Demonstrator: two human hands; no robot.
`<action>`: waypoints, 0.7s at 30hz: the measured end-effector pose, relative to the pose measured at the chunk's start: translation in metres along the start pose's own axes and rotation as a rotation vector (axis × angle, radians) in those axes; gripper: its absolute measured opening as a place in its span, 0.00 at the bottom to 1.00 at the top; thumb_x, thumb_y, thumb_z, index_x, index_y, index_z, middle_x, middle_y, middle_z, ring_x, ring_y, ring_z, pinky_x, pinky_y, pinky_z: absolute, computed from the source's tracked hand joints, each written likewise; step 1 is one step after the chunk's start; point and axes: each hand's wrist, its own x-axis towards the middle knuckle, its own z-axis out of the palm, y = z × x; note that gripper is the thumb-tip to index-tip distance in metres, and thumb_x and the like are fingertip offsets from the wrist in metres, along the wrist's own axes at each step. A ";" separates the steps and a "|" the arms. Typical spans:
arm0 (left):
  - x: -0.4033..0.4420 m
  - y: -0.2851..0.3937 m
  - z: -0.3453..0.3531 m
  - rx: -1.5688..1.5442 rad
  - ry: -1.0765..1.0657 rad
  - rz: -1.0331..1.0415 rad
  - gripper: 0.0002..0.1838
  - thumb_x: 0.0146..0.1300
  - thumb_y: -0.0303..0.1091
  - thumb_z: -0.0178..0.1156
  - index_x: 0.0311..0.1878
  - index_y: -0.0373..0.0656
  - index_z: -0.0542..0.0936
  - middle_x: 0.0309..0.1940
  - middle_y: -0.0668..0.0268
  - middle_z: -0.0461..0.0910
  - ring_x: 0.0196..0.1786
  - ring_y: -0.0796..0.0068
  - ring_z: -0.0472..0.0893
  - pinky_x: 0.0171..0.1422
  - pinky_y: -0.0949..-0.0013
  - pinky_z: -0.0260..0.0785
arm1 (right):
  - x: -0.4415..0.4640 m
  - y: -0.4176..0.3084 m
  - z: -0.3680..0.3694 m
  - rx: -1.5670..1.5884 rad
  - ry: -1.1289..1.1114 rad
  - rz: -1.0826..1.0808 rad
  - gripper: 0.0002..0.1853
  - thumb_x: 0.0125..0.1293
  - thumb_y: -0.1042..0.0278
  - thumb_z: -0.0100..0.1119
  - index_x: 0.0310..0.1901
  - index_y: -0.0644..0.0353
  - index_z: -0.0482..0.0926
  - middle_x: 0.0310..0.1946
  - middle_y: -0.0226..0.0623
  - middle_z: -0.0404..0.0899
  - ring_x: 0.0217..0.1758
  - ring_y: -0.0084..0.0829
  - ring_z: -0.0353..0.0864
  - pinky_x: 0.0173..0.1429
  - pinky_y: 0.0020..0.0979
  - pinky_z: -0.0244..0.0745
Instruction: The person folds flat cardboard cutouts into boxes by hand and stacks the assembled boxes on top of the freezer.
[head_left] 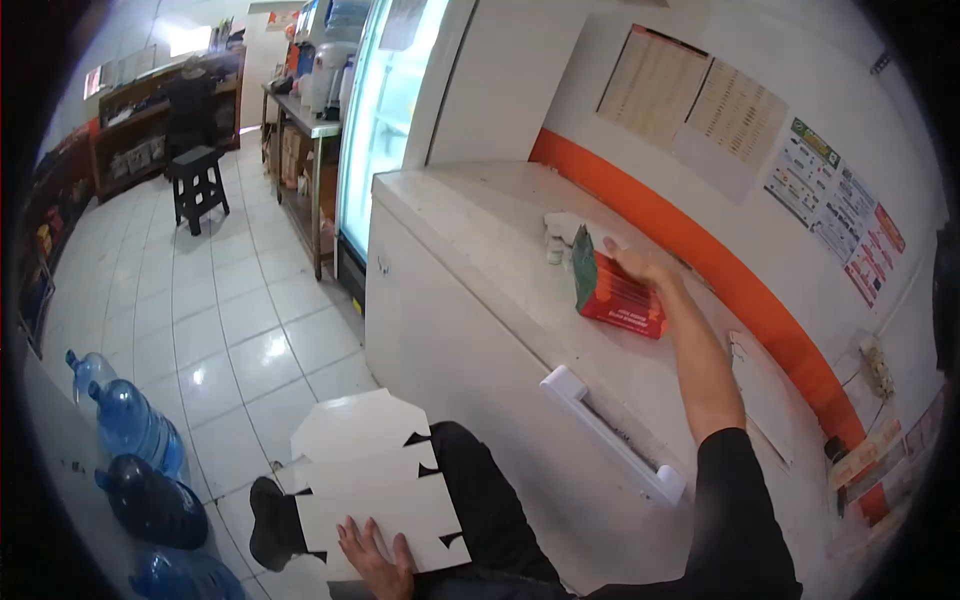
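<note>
My left hand [378,562] lies with fingers spread on a flat, unfolded white cardboard box blank [375,490] resting across my lap. The blank has dark notches along its edges. My right arm reaches over the white chest freezer [480,240]. On its lid, my right hand [640,265] is at the far upper side of a red and green box [625,305], its fingers against it. The box partly hides the palm and thumb. Small crumpled white pieces [560,235] lie just beyond the box.
A white handle [610,435] juts from the freezer's front. Several blue water jugs [140,430] line the left side. A black stool [198,188] stands farther back near a person in dark clothes. A lit glass-door fridge [385,120] and a metal table [300,115] stand beyond the freezer.
</note>
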 end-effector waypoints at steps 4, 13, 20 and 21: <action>0.008 -0.028 0.001 -0.008 0.023 -0.141 0.53 0.58 0.60 0.74 0.75 0.29 0.67 0.81 0.35 0.49 0.85 0.33 0.43 0.85 0.35 0.37 | -0.047 -0.038 -0.024 0.020 0.287 -0.178 0.34 0.81 0.37 0.41 0.61 0.61 0.83 0.60 0.56 0.82 0.63 0.55 0.82 0.68 0.48 0.72; 0.013 -0.044 -0.007 0.030 0.141 -0.341 0.68 0.50 0.66 0.78 0.80 0.27 0.54 0.81 0.34 0.49 0.85 0.37 0.43 0.87 0.37 0.36 | -0.296 -0.171 0.020 0.428 0.272 -0.733 0.11 0.72 0.67 0.63 0.51 0.61 0.85 0.46 0.45 0.85 0.50 0.46 0.83 0.56 0.43 0.76; 0.027 -0.048 -0.022 0.165 0.169 -0.390 0.64 0.53 0.67 0.76 0.79 0.28 0.58 0.77 0.40 0.57 0.78 0.41 0.56 0.81 0.36 0.50 | -0.399 -0.225 0.158 0.656 -0.475 -0.347 0.29 0.74 0.55 0.64 0.67 0.70 0.76 0.51 0.54 0.82 0.53 0.52 0.83 0.60 0.44 0.77; 0.029 -0.049 -0.024 0.182 0.169 -0.405 0.63 0.54 0.67 0.75 0.78 0.28 0.59 0.75 0.40 0.58 0.77 0.41 0.58 0.80 0.36 0.51 | -0.403 -0.232 0.167 0.632 -0.539 -0.309 0.32 0.74 0.54 0.63 0.69 0.71 0.73 0.53 0.56 0.81 0.54 0.52 0.83 0.61 0.45 0.77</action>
